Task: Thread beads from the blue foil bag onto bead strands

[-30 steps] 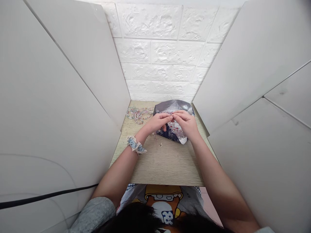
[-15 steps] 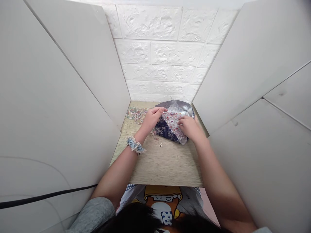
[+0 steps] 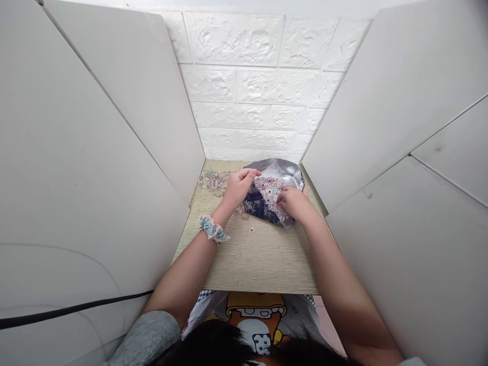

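A dark blue patterned bag [image 3: 263,209] with a silvery lining lies open at the back of the table, filled with small clear, pink and red beads [image 3: 271,189]. Above the bag's left side is my left hand [image 3: 240,184], thumb and fingertips pinched together; what they hold is too fine to make out. My right hand [image 3: 295,202] reaches over the bag's right side, its fingertips bent down among the beads and drawn together. Whether a bead sits between them is hidden. Strands of beads [image 3: 213,180] lie on the table left of the bag, partly behind my left hand.
A tiny metallic piece [image 3: 252,229] lies on the wooden table [image 3: 263,264] in front of the bag. White panels [image 3: 152,127] close in both sides, with a white brick-pattern wall [image 3: 259,81] behind. A black cable [image 3: 76,308] runs at lower left.
My right hand has shifted slightly left and down among the beads, its fingers drawn closer together. My left hand keeps its pinch in nearly the same place.
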The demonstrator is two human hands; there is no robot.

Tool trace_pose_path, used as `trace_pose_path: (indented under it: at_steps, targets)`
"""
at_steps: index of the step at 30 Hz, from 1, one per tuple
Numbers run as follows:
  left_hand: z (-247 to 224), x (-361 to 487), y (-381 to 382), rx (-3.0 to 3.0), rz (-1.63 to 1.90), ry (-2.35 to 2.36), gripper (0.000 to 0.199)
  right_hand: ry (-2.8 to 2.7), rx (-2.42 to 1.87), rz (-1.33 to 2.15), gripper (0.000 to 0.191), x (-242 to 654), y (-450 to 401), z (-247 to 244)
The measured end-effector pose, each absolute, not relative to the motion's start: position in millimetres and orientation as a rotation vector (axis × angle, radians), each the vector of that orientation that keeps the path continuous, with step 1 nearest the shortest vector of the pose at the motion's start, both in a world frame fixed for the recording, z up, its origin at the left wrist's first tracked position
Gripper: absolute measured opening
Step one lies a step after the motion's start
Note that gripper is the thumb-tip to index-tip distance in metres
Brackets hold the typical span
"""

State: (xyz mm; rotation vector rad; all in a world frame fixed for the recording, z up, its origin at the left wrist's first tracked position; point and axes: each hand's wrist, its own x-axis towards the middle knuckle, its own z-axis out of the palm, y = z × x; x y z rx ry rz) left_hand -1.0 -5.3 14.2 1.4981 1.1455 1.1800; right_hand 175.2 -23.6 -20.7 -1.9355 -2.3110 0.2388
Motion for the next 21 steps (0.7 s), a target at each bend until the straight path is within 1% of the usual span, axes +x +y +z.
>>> trace_pose_path:
  at_steps: [4, 7, 9, 14, 17, 21]
  targets:
    - [13.7, -1.3, -5.5, 1.579, 1.076, 1.106, 0.030, -2.219, -1.881, 0.198, 0.018, 173.4, -23.4, -21.6]
    - [12.9, 0.2, -6.4, 1.700, 0.951, 1.103, 0.031, -2.018, -1.675, 0.260, 0.016, 168.3, -24.3, -15.1]
    - [12.0, 1.6, -7.0, 1.781, 0.882, 1.067, 0.031, -1.833, -1.482, 0.435, 0.014, 163.8, -25.1, -9.8]
    - [11.3, 2.2, -8.7, 1.867, 0.812, 1.023, 0.038, -1.431, -1.104, 1.000, 0.015, 156.7, -25.7, -6.5]
    - [12.8, 0.6, -10.0, 1.897, 0.772, 1.046, 0.042, -1.326, -1.000, 1.163, 0.016, 156.8, -24.6, -10.1]
    - [15.0, 0.0, -11.9, 1.900, 0.768, 1.066, 0.044, -1.253, -0.951, 1.255, 0.017, 157.4, -24.0, -12.2]
